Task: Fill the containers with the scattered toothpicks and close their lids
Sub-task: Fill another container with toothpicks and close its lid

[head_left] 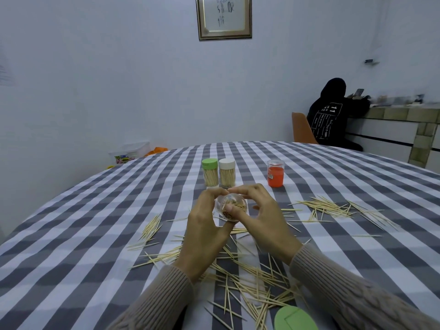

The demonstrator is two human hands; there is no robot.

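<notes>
We hold a clear jar (pixel 229 207) up above the checked tablecloth (pixel 95 234), tipped so its open mouth faces us; toothpick ends show as a dark packed cluster at the mouth. Our left hand (pixel 204 225) wraps the jar from the left, fingers curled over the top, thumb under. Our right hand (pixel 259 210) curls its fingers onto the jar's right side and rim; whether it pinches toothpicks there we cannot tell.

Loose toothpicks (pixel 250 282) lie scattered on the cloth below our wrists, thickest near the front edge. A smaller bunch (pixel 150 228) lies to the left, another spread (pixel 333 208) to the right.

A green lid (pixel 295 319) lies flat at the near edge, apart from the jar.

Farther back stand two filled jars, touching or nearly so: one with a green cap (pixel 210 172), one with a white cap (pixel 227 172). To their right, well apart, stands a clear jar with orange contents (pixel 276 173).

Behind the table: a person in a black hooded top (pixel 333 115) seated on an orange chair (pixel 302 129), back to us. A framed picture (pixel 223 16) hangs on the wall.
</notes>
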